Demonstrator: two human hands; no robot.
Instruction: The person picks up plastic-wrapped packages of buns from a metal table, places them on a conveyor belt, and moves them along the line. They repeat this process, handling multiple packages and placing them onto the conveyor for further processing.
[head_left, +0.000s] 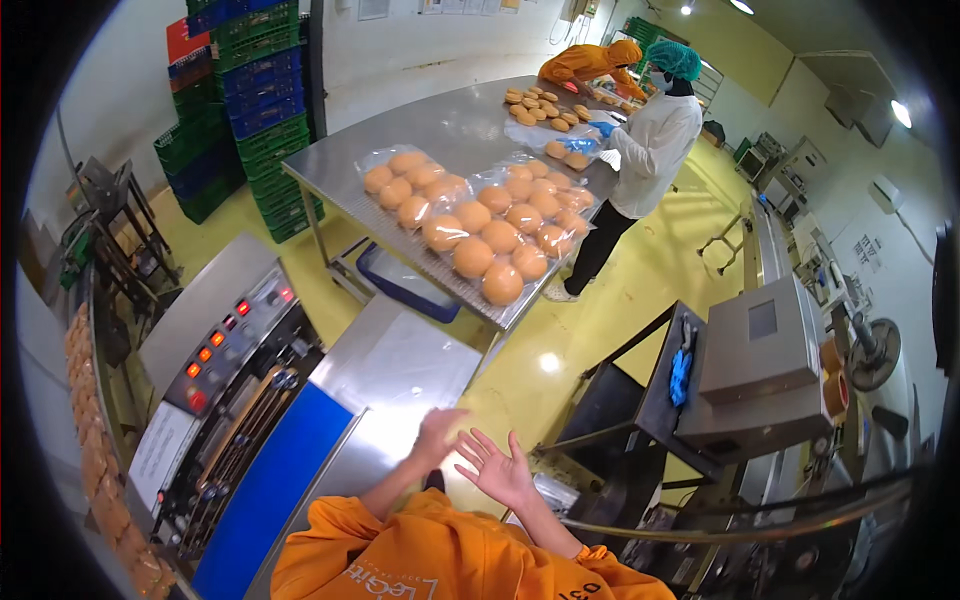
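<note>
Close above the end of a steel surface, my left hand (439, 439) holds nothing; it is slightly blurred, its fingers extended. Beside it on the right is my right hand (496, 466), palm showing and fingers spread, also with nothing in it. The hands are very close together; whether they touch I cannot tell. Beyond them, a steel table (330, 161) carries round buns (500, 236) in clear plastic bags, side by side at the near end. More buns (536, 105) lie loose at its far end. A blue conveyor belt (277, 480) runs at my left.
A machine's control panel (217, 337) with lit buttons stands left of the belt. Stacked plastic crates (262, 112) rise behind. A co-worker in a white coat (656, 150) and another in orange (581, 64) stand by the table. A metal machine (757, 345) is at right.
</note>
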